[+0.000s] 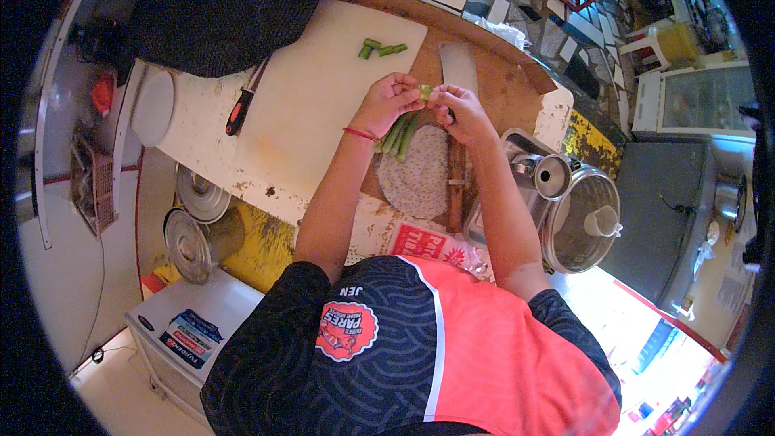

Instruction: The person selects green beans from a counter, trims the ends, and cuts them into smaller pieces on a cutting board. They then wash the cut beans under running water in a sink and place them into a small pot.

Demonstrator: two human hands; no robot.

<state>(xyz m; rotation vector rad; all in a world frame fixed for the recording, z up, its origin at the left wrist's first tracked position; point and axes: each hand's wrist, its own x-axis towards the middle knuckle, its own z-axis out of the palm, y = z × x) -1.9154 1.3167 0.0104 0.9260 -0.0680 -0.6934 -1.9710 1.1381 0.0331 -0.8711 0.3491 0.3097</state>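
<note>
My left hand [390, 102] and my right hand [461, 112] are close together, pinching a short pale-green vegetable piece [425, 92] between their fingertips. Just below them lies a bundle of long green beans [399, 138], its upper ends hidden by my left hand. Several cut green bean pieces [375, 47] rest on the white cutting board [303, 97], beyond my left hand. A wide metal blade [458, 63] lies behind my right hand. Under my right wrist runs a wooden handle [455, 200]; my hand hides whether it joins the blade.
A speckled round mat or cloth [418, 184] lies below the beans. A black-and-red handle [240, 112] sticks out left of the board, near a dark textured cover [224, 6]. Metal containers, including a large pot [581, 221], stand at right. Lidded pots [191, 242] stand lower left.
</note>
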